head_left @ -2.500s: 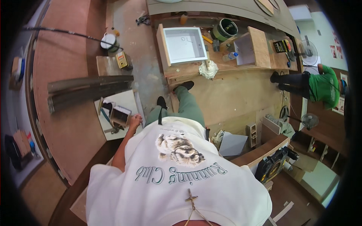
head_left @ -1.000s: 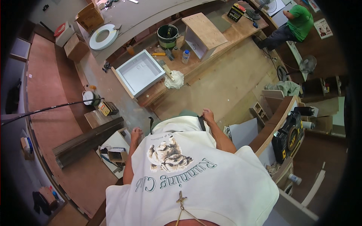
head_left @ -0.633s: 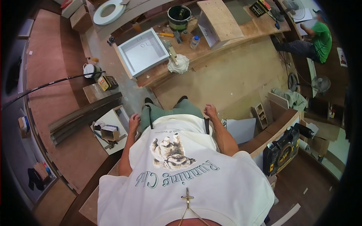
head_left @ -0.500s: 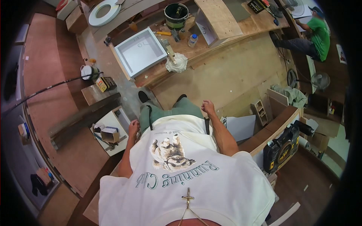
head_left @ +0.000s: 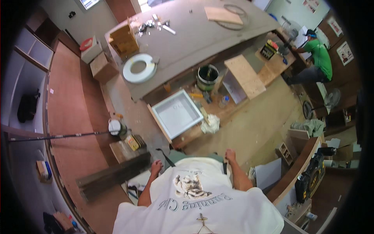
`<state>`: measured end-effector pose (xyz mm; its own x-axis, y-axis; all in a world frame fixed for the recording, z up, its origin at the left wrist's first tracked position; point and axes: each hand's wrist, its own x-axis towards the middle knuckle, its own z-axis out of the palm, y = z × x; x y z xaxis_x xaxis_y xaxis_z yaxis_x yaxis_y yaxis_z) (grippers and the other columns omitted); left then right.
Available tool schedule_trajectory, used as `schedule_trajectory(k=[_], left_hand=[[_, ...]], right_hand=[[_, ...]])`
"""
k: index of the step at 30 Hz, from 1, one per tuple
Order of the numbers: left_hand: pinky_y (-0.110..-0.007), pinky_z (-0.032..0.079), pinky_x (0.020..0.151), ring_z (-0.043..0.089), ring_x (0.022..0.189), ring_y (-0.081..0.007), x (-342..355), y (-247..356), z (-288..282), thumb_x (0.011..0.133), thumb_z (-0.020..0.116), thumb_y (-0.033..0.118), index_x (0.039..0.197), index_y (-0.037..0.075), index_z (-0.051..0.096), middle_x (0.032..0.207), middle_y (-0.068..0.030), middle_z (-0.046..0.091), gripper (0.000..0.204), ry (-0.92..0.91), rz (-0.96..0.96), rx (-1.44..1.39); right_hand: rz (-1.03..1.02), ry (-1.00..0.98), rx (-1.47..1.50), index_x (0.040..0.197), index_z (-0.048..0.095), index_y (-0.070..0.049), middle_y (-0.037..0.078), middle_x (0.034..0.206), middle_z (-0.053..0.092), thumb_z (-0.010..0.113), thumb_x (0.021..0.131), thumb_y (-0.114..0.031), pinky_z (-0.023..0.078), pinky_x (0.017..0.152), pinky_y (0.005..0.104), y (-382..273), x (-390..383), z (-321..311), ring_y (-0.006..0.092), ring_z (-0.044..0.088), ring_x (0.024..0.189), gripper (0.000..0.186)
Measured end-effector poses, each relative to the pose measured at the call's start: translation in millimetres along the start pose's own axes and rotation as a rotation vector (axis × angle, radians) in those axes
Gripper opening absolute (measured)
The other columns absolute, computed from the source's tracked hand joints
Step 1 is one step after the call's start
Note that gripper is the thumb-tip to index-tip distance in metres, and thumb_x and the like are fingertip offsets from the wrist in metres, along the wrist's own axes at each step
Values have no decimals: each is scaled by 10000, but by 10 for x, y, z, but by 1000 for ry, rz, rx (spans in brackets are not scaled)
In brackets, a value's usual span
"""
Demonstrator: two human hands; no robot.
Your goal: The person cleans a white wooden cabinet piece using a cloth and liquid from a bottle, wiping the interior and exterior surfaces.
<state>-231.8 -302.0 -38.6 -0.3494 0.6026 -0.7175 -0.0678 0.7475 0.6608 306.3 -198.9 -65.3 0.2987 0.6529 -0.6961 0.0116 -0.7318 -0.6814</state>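
Both arms hang at my sides, apart from the furniture. My left hand (head_left: 156, 167) is loosely curled, with nothing seen in it; it is nearest to a dark plank (head_left: 117, 171). My right hand (head_left: 230, 155) is also curled, above the plywood floor (head_left: 249, 132), and no object shows in it. In front of me a white drawer box (head_left: 177, 114) lies on a low wooden bench. Beside it are a crumpled white cloth (head_left: 210, 124), a dark bucket (head_left: 207, 77), a capped clear bottle (head_left: 223, 101) and a wooden box with a plywood top (head_left: 245, 77).
A large grey-topped table (head_left: 179, 46) carries a roll of white edging (head_left: 139, 68). To the left stand a white pail (head_left: 115, 127) and a long reddish panel (head_left: 64, 109). At right are a black tool case (head_left: 310, 179), a fan (head_left: 332, 98) and a person in green (head_left: 320, 58).
My view has tilted up, so the bench and its things sit lower and more of the large table shows. Both hands still hang at my sides with nothing seen in them.
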Motion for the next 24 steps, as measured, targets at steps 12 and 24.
schedule_trajectory(k=[12,24], left_hand=[[-266,507,553,627,693,-155,1665,1571,-553,983,579,147,1220,51,606,918,-52,639,257,-371,35,-53],[-296,522,593,646,746,-175,1832,1632,110,996,570,163,1235,61,590,954,-60,655,262,-632,-76,285]], right_hand=[[-209,346,-195,1129,691,-65,98,807,708,634,897,-173,555,618,384,-247,-180,1055,222,676,663,262],[112,654,45,1146,733,-77,95,886,762,646,863,-157,581,698,358,252,-1102,945,202,723,725,307]])
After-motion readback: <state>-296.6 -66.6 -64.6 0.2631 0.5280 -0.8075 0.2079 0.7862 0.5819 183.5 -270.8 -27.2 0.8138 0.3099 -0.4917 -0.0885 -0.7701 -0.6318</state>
